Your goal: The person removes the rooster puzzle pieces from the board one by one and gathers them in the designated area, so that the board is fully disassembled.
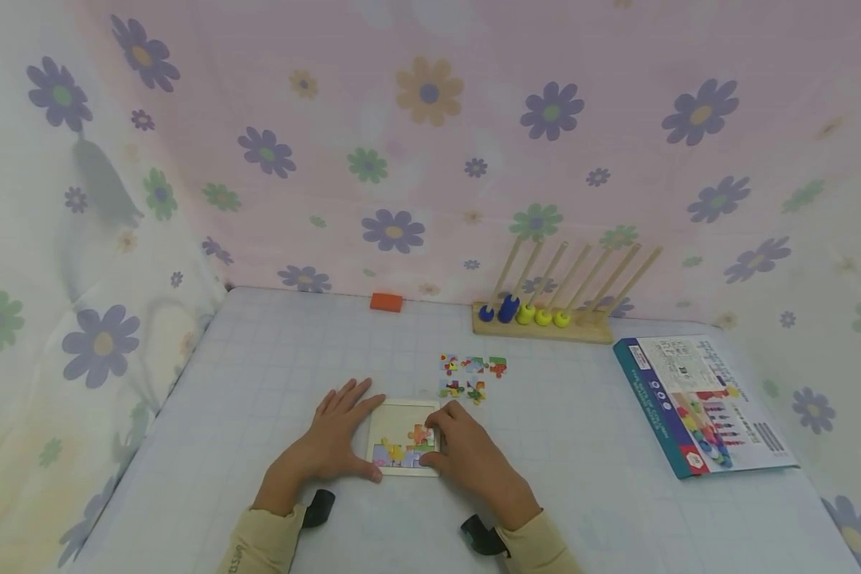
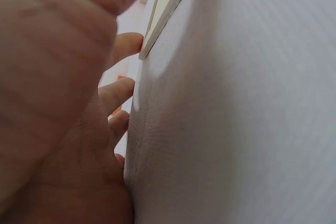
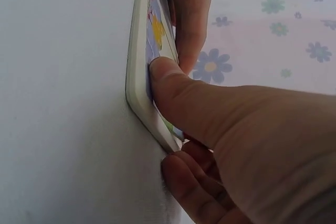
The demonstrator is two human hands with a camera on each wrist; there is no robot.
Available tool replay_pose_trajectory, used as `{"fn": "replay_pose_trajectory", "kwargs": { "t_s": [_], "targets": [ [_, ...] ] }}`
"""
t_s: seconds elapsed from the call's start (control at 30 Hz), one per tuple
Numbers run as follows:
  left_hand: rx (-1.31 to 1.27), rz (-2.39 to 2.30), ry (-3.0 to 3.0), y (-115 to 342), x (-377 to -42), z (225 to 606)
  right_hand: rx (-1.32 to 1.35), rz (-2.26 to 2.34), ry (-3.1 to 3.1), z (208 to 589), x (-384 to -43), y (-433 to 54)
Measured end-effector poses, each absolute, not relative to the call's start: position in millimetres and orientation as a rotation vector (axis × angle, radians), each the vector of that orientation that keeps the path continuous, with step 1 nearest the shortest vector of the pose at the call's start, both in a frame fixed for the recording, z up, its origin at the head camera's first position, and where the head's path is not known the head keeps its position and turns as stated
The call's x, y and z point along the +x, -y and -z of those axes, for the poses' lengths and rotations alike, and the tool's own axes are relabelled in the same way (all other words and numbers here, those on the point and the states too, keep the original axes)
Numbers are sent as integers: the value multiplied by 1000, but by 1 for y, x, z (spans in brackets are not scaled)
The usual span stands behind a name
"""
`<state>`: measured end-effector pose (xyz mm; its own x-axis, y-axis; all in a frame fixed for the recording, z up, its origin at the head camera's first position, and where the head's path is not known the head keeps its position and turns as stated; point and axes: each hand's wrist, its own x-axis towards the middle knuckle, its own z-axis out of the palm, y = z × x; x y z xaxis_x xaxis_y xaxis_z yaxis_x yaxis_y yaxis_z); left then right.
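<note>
A small jigsaw puzzle tray [image 1: 402,402] with a pale wooden rim lies on the table, its lower part filled with joined pieces [image 1: 396,456]. An orange jigsaw piece [image 1: 420,434] sits at its right side. My left hand [image 1: 336,434] is spread along the tray's left side, fingers extended and thumb at the lower left corner. My right hand [image 1: 473,454] grips the tray's right edge, fingers curled. In the right wrist view, its thumb [image 3: 167,72] presses on the puzzle face while other fingers [image 3: 191,187] bend beside the rim; the index fingertip is hidden there.
Several loose jigsaw pieces [image 1: 473,367] lie just beyond the tray. A wooden peg stand [image 1: 545,328] with blue and yellow beads stands at the back, right of an orange block [image 1: 386,303]. A boxed toy set [image 1: 706,406] lies at the right. Floral cloth surrounds the table.
</note>
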<state>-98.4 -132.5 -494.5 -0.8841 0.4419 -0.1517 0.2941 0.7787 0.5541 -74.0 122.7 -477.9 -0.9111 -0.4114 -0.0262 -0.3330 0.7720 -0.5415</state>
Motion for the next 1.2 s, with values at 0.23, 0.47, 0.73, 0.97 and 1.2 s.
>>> {"fn": "replay_pose_trajectory", "kwargs": {
  "t_s": [0.23,0.47,0.73,0.97,1.2],
  "targets": [
    [566,-760,-2700,131,-98,495,-550,879,-2762,477,-75,-126],
    [569,-768,-2694,132,-99,494,-545,905,-2721,475,-80,-127],
    [566,-762,-2704,132,-98,494,-555,941,-2657,474,-83,-127],
    [570,-769,-2686,133,-99,495,-550,1027,-2650,478,-82,-127],
    [558,-771,-2680,132,-100,495,-559,1033,-2653,481,-84,-129]
  ]
}}
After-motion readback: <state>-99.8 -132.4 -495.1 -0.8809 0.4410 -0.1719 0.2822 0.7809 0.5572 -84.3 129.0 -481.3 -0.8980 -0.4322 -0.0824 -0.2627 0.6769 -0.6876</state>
